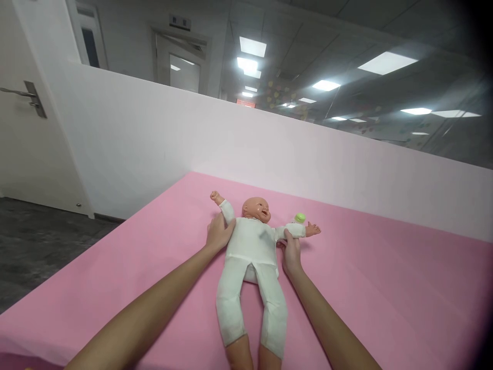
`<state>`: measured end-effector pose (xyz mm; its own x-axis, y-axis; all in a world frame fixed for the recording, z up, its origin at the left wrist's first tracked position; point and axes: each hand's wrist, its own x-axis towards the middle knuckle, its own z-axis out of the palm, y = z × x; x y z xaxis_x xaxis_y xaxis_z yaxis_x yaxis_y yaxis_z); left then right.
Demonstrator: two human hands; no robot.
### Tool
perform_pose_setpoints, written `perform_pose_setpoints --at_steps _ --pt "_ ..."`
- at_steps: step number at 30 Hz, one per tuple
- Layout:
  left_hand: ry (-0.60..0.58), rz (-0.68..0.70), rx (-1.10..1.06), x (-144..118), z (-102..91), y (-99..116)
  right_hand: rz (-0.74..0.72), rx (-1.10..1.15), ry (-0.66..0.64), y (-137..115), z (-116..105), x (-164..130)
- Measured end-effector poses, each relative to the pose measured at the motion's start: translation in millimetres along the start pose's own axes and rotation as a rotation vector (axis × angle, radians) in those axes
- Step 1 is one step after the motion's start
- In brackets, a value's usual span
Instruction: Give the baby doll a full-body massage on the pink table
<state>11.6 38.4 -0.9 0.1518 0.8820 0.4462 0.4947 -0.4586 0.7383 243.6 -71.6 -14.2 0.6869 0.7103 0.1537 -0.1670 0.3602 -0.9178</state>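
A baby doll (252,241) in white cloth clothing lies face up, its head toward the wall and its arms spread outward. My left hand (219,232) is closed around its upper arm and side near the armpit, with the thumb on the chest edge. On the other side my right hand (291,253) grips the sleeved arm from below, thumb on top and fingers partly hidden beneath. Just behind that arm is a small container with a green lid (300,218), its lower part mostly covered by the sleeve.
The doll rests on a table with a pink cover (370,288). A white low wall (269,149) runs along the table's far edge. At the left are a door (31,149) with a metal handle and a dark floor (42,236).
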Motion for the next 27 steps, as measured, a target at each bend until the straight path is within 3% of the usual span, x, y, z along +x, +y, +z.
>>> perform_pose_setpoints --at_steps 10,17,22,27 --pt "-0.04 0.103 -0.385 2 0.9 2 -0.152 -0.332 -0.036 -8 -1 -6" --pt "-0.142 0.058 -0.581 4 -1.3 4 -0.422 -0.456 -0.26 -10 -3 -5" --pt "-0.189 -0.036 -0.746 5 -1.5 4 -0.346 -0.365 -0.309 -10 -6 -2" --pt "-0.111 -0.128 -0.828 8 4.1 -4 -0.159 -0.094 -0.111 -5 -6 5"
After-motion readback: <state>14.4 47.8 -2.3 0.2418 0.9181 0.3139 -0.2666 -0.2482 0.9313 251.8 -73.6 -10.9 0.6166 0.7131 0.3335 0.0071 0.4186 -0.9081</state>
